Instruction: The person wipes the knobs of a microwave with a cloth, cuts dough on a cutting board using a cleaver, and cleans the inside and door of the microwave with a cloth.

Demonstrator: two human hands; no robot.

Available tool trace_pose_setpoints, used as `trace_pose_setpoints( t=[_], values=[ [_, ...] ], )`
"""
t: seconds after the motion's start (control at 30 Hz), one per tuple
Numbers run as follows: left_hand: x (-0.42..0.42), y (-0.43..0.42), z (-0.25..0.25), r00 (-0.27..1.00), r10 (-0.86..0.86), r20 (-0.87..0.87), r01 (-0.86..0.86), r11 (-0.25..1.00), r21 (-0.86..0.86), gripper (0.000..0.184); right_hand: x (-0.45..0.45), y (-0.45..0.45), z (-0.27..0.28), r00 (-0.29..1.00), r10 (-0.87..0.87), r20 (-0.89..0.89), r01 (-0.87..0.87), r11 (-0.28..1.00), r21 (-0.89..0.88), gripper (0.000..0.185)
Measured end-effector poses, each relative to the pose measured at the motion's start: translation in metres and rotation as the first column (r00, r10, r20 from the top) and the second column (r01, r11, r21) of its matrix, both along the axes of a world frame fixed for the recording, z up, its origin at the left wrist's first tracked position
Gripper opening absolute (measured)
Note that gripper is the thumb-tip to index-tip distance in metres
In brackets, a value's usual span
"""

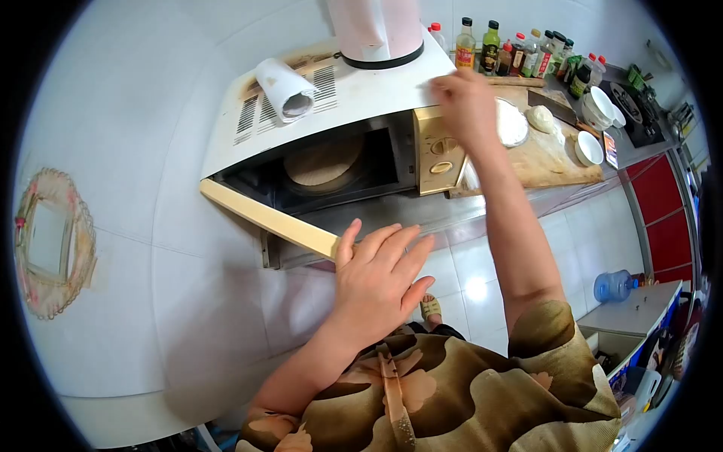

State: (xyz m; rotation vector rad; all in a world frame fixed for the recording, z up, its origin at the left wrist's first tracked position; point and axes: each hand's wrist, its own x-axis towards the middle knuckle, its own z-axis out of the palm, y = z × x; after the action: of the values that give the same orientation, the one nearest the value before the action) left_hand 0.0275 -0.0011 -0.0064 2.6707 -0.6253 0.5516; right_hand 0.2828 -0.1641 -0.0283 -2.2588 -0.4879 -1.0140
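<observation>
The microwave oven [437, 154] sits left of centre in the upper half of the frame, its door [263, 218] standing open toward the lower centre. In its dark cavity lies a round tan piece [324, 162] above a round clear rim; whether it is a dish or a lid, I cannot tell. The left hand [380, 279], near the middle of the frame, is at the free edge of the door, with its fingers spread and extended, grasping nothing that shows. The right hand [467, 109] is above the oven's right front corner, its fingers curled in and blurred; I cannot tell whether they grip anything.

On the oven's top, a white roll [285, 89] lies with its hollow end facing the lower right, and a pink kettle [376, 30] stands at the upper edge, its contents hidden.

At the upper right, bottles [489, 53] line the back of the tabletop, several filled with dark liquid. Below them, the cutting board [542, 166] bears a pale dough ball [540, 118], a knife [553, 108] and a round white mass [512, 122] partly behind the right forearm. A small white bowl [589, 149] shows its bare white inside at the board's right edge. More white bowls [599, 108] are grouped above it.
</observation>
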Motion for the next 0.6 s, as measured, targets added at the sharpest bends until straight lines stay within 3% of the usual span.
trace_pose_setpoints(
  t=[0.03,0.1,0.17,0.23,0.3,0.37,0.43,0.47,0.5,0.57,0.6],
  values=[
    [0.000,0.000,-0.001,1.000,0.007,0.001,-0.007,1.000,-0.001,0.049,-0.003,0.012,0.000,0.995,0.070,0.074,-0.067,0.997,-0.037,0.012],
    [0.001,0.001,0.000,1.000,0.008,-0.004,-0.008,1.000,0.008,0.049,-0.004,0.012,0.003,0.997,0.067,0.037,-0.065,0.997,-0.047,0.012],
    [0.004,0.000,0.001,1.000,0.003,0.000,-0.003,1.000,0.020,0.050,0.006,-0.010,0.005,0.997,-0.030,-0.065,0.026,0.998,-0.055,0.013],
    [0.005,-0.001,0.002,1.000,0.001,0.009,-0.001,1.000,0.019,0.050,0.007,-0.035,0.004,0.991,-0.133,-0.017,0.131,0.987,-0.091,0.013],
    [0.001,0.002,-0.001,1.000,0.000,0.004,0.000,1.000,0.022,0.050,-0.008,-0.044,0.002,0.983,-0.104,-0.148,0.123,0.984,0.125,0.013],
    [-0.001,0.003,0.000,1.000,0.008,-0.008,-0.008,0.999,0.033,0.050,-0.024,-0.043,-0.002,0.988,-0.088,-0.124,0.110,0.977,0.184,0.012],
    [0.002,0.000,-0.001,1.000,0.004,0.008,-0.005,0.998,0.069,0.049,-0.034,-0.035,-0.006,0.998,0.055,-0.040,-0.038,0.945,0.326,0.010],
    [0.005,-0.001,-0.002,1.000,-0.003,0.013,0.002,0.997,0.072,0.049,-0.037,-0.028,-0.011,0.999,0.038,0.011,-0.039,0.956,0.289,0.008],
    [0.008,-0.001,-0.002,1.000,-0.003,0.021,0.001,0.997,0.080,0.049,-0.037,-0.028,-0.014,0.987,-0.044,0.152,0.022,0.989,0.146,0.008],
    [0.014,-0.003,-0.002,1.000,-0.001,0.021,-0.001,0.996,0.088,0.049,-0.042,-0.027,-0.018,1.000,-0.005,-0.016,0.011,0.912,0.410,0.007],
    [0.015,-0.004,-0.002,1.000,0.006,0.025,-0.009,0.996,0.087,0.049,-0.044,-0.031,-0.021,1.000,-0.006,-0.016,0.012,0.911,0.412,0.007]
  ],
)
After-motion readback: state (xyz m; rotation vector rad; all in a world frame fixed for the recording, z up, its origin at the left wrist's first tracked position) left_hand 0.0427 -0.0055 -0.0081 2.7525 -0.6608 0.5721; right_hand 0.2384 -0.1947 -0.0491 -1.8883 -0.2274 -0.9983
